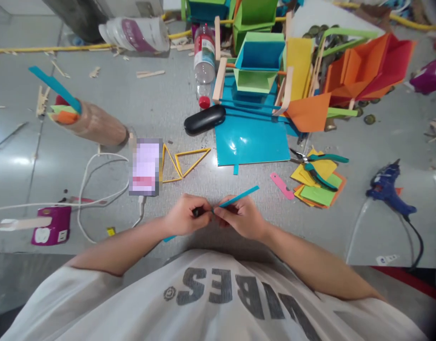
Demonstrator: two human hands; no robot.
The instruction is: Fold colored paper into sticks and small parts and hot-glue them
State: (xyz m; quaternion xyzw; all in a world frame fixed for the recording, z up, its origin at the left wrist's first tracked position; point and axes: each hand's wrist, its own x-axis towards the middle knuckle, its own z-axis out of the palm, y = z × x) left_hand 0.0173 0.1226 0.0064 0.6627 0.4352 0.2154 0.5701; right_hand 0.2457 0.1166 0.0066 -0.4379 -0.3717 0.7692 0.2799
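Note:
My left hand point(191, 214) and my right hand point(241, 215) meet close to the table's front edge. Between them they pinch a narrow blue strip point(241, 196), whose free end slants up past my right fingers. A blue end also pokes out below my left wrist; whether it belongs to the same strip I cannot tell. Two yellow triangle frames point(192, 163) lie just beyond my left hand, next to a phone point(146, 166) with a cable. A pink cutter point(282, 185) rests to the right of my right hand.
Green-handled pliers point(319, 168) lie on coloured cards at right, with a blue glue gun point(390, 187) farther right. A blue sheet point(253, 142), black case point(204, 119), bottle point(204, 61) and coloured box structures point(260, 57) stand beyond. A brown cup point(100, 125) holds strips at left.

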